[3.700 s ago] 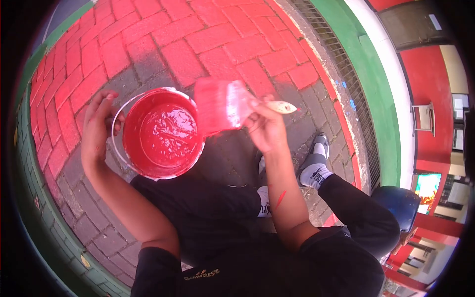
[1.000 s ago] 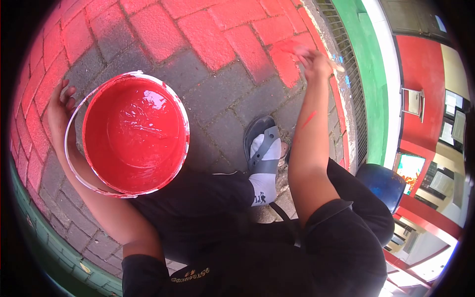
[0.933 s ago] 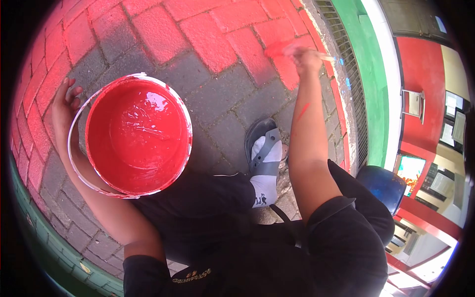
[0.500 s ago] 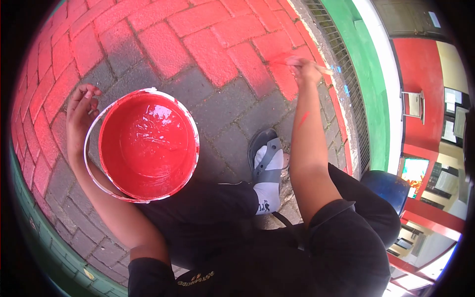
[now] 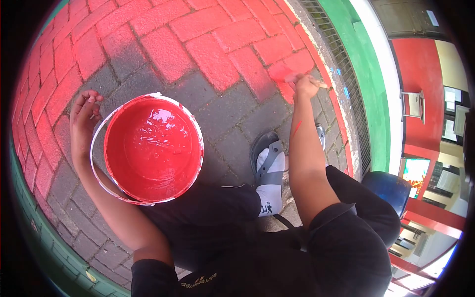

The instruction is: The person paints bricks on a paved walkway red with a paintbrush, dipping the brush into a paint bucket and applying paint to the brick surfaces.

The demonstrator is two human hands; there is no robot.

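Observation:
My right hand (image 5: 307,86) is closed round the pale handle of a paintbrush (image 5: 286,75), whose red bristles touch a red brick by the pavement's border. A red streak marks my right forearm. On the left, a white-rimmed bucket (image 5: 153,148) holds glossy red paint, with its wire handle tipped toward my left arm. Beside the bucket, my left hand (image 5: 85,111) has curled fingers, thumb near the fingertips; whether anything is between them cannot be made out. Red paint covers the upper part of the brick paving (image 5: 208,59); grey bricks lie nearer me.
My sandalled foot (image 5: 269,161) rests on grey bricks between bucket and right arm. A drain grate (image 5: 346,64) and green strip (image 5: 366,84) run along the right. A blue container (image 5: 388,190) stands beside my knee. A green edge (image 5: 44,242) curves at the lower left.
My right hand and the brush have shifted slightly downward. The bucket appears a little further right in view. More of my other foot shows behind the right forearm.

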